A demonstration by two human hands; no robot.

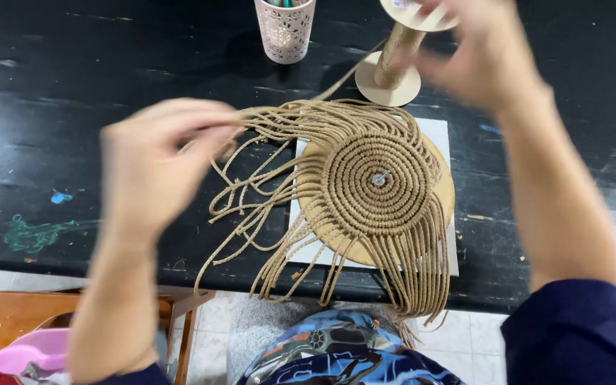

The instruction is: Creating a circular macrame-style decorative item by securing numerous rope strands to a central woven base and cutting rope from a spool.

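Your left hand is closed to a pinch, its fingertips gripping a bundle of tan cords that it draws out sideways from the round macramé piece. Your right hand is raised over the far side of the table and blurred; its fingers look loosely spread by the top of the cord spool, but you cannot tell whether they grip anything. The macramé piece lies flat on a round wooden board, pinned at its centre, and the board rests on a white sheet. Loose cord ends fan out to the left and hang over the near edge of the black table. A pink patterned cup stands beyond, left of the spool. Below the table edge you see a wooden chair.
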